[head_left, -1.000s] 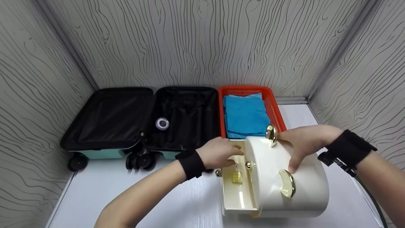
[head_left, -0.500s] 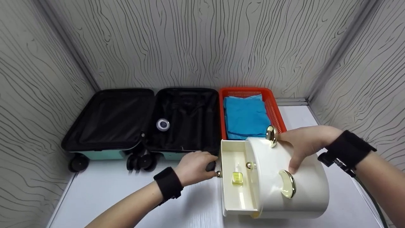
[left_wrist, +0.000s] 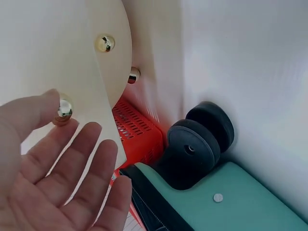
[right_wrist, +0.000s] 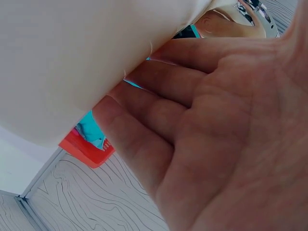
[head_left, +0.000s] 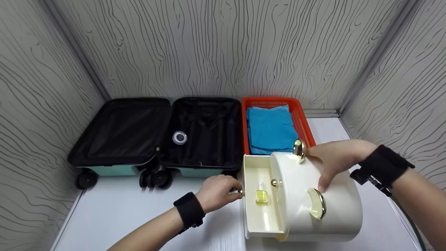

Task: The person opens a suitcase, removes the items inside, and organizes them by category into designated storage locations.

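Note:
A cream storage box (head_left: pixel 336 212) with gold handles lies in front of me, one drawer (head_left: pixel 256 223) pulled out on its left. In that drawer stands a small bottle of yellow liquid (head_left: pixel 261 197). My left hand (head_left: pixel 217 193) pinches the drawer's gold knob (left_wrist: pixel 64 109) between thumb and index finger; its other fingers are spread below. My right hand (head_left: pixel 343 157) rests on the box, thumb on top near a gold handle (head_left: pixel 317 203). In the right wrist view, the right hand's fingers (right_wrist: pixel 159 91) reach nearly straight along the box's far side.
A mint suitcase (head_left: pixel 115 170) lies open at the back left, a small round white-rimmed item (head_left: pixel 179 137) inside its black lining. Its wheels (head_left: pixel 161 178) face me. To its right stands a red basket (head_left: pixel 302 122) with folded blue cloth (head_left: pixel 271 129). Patterned walls enclose the white table (head_left: pixel 139 209).
My left hand has come out of the drawer and moved left to the drawer knob, which it now pinches. The right hand and the box have hardly moved.

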